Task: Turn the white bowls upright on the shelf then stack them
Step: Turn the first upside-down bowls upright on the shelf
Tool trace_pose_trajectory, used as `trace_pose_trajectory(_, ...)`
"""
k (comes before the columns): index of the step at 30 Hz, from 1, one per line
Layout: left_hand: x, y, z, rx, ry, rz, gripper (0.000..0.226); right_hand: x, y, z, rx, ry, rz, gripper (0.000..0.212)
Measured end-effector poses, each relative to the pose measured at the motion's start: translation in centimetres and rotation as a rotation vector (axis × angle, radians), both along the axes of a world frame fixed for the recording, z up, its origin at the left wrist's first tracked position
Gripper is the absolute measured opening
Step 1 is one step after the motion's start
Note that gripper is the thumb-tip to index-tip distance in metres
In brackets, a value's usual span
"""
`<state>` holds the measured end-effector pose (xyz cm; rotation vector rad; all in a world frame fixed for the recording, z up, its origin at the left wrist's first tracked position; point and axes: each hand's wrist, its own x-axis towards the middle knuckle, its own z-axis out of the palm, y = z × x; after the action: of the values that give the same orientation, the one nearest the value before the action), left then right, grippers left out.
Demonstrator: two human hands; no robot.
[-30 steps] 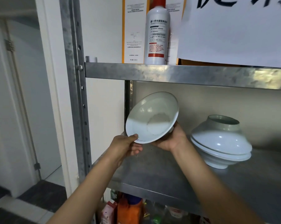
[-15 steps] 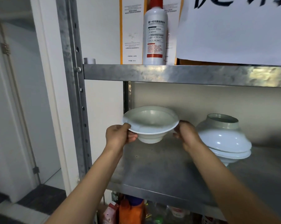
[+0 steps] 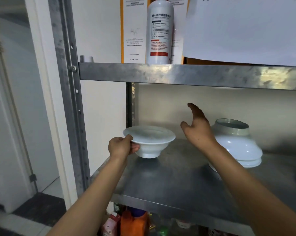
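Dim under the shelf (image 3: 191, 181), glare on its upper metal edge, soft blur, wide-angle bending at edges

metal shelf (image 3: 186, 181): upright white bowl (image 3: 149, 142) left, inverted bowl stack (image 3: 237, 145) right.

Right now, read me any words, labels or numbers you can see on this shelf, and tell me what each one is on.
White bottle: Chinese label text and a red band, too blurred to read.
White and orange box behind it: small print, too small to read; the bottom line may say "110ml", uncertain.
Paper sign: large black strokes cut off at the top, unreadable.
Upside-down bowls: no text.
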<state>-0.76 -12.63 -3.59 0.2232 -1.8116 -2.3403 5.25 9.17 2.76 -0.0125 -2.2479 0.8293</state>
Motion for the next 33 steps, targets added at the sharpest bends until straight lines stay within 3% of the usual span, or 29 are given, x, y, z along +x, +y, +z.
trace_pose_trajectory(11, -3.7, 0.3, -2.2, 0.0, -0.058, -0.028, 0.022, -1.0, 1.5, -0.7, 0.062, -0.044, -0.043, 0.067)
trace_pose_trajectory(27, -8.3, 1.9, -2.7, 0.033, -0.095, -0.002, 0.028, -0.7, 3.9, -0.3, 0.1, 0.058, -0.081, 0.062)
trace_pose_trajectory(33, -8.2, 2.0, -3.0, 0.199, -0.145, -0.088, 0.03, -0.5, 4.5, -0.2, 0.107, 0.061, -0.1, 0.059)
